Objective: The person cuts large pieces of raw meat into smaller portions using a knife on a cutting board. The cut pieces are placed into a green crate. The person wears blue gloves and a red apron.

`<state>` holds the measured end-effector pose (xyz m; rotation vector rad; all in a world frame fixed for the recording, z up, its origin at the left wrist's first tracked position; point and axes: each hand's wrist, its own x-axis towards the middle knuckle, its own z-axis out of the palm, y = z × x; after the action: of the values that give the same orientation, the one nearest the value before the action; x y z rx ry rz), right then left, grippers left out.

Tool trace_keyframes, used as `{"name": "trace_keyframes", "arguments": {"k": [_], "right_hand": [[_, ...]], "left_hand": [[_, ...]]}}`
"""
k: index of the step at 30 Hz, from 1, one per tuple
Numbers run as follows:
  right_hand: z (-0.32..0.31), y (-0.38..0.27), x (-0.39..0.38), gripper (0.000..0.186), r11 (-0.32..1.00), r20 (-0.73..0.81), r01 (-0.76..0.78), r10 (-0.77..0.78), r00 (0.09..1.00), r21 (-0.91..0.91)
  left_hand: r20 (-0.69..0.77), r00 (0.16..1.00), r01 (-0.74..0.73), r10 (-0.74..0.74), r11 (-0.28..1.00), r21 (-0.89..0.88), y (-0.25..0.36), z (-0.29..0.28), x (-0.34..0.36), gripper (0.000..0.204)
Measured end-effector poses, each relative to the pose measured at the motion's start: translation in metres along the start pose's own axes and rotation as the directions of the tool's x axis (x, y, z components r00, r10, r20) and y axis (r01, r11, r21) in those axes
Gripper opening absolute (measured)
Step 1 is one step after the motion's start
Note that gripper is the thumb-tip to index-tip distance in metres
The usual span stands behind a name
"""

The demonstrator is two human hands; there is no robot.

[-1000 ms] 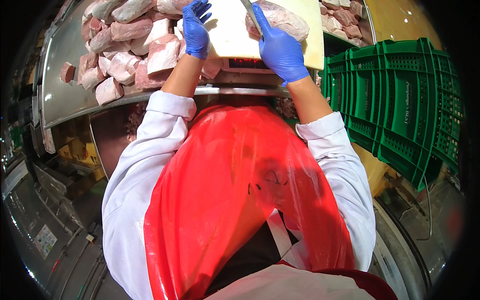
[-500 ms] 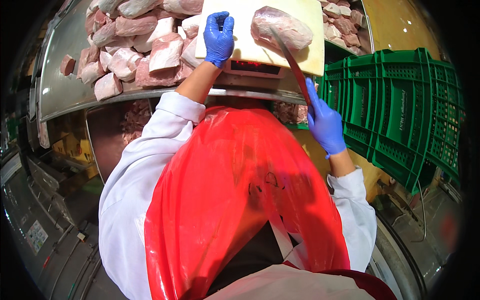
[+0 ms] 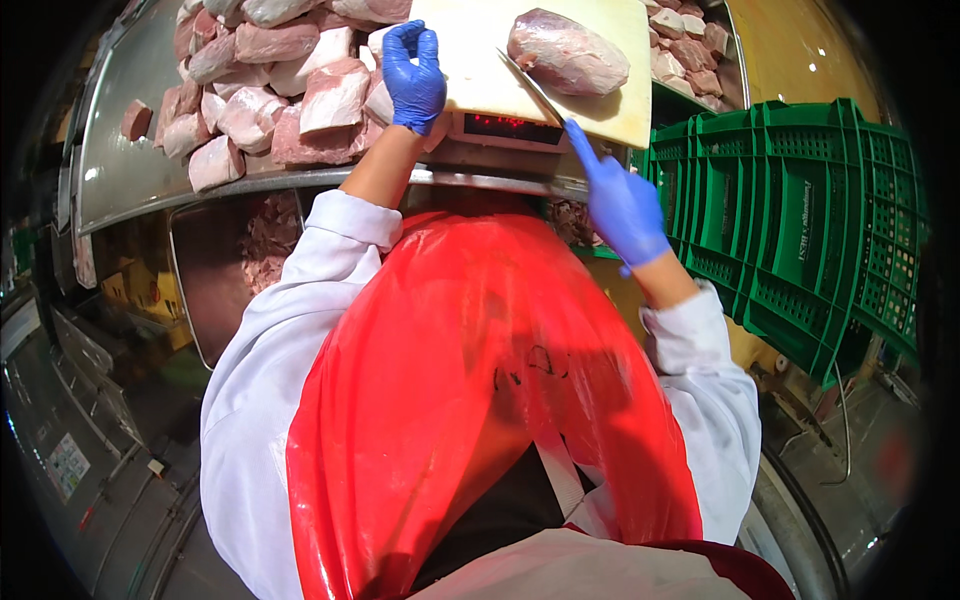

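Table (image 3: 125, 180), loaded with meat

Table: steel, running across the top of the view. Apron (image 3: 480, 380): red, covering the person's front. Crate (image 3: 780, 200): green, ribbed, standing just right of the board, hemming in that side. Pile (image 3: 280, 95): raw cuts, crowding the board's left. Board (image 3: 465, 75): cream, partly hiding the scale. Tray (image 3: 205, 300): holding trimmings (image 3: 268, 245) below the table's edge. Chunks (image 3: 690, 50): lying beyond the board's right edge. Scale (image 3: 510, 130): showing red figures. Piece (image 3: 568, 55): one rounded cut, lying on the board's right half. Right hand (image 3: 622, 205): blue-gloved, clasping the knife, forefinger stretching along it, covering the handle. Left hand (image 3: 414, 78): blue-gloved, fingers curling, blocking part of the board's left edge; whether it is gripping anything cannot be told. Hands: well apart. Knife (image 3: 533, 90): blade slanting over the board, just left of the piece; contact cannot be told.

Changes since half a second ago: right hand is sitting higher, nearer the board; knife tip is pointing left of the piece instead of overlapping it; left hand is resting slightly farther left.
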<state>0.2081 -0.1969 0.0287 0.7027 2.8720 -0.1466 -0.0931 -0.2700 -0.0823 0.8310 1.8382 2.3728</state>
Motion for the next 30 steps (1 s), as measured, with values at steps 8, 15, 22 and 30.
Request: {"name": "trace_keyframes", "arguments": {"k": [8,15,22,30], "right_hand": [[-0.019,0.026,-0.032,0.08,0.9,-0.358,0.063,0.107,0.927,0.431],[0.002,0.004,0.03,0.073,0.865,-0.503,0.083,0.208,0.839,0.495],[0.015,-0.001,0.035,0.072,0.805,-0.467,0.08,0.258,0.846,0.589],[0.042,0.057,-0.021,0.078,0.69,-0.473,0.001,0.495,0.728,0.724]], "left_hand": [[0.311,0.926,-0.337,0.212,0.834,0.437,0.02,0.034,-0.027,0.042],[0.374,0.928,-0.151,-0.005,0.91,0.386,0.022,0.051,-0.019,0.011],[0.16,0.978,0.122,-0.131,0.99,0.069,0.027,-0.034,0.005,0.021],[-0.002,0.83,0.095,-0.558,0.138,0.986,0.032,-0.39,0.006,0.038]]}}
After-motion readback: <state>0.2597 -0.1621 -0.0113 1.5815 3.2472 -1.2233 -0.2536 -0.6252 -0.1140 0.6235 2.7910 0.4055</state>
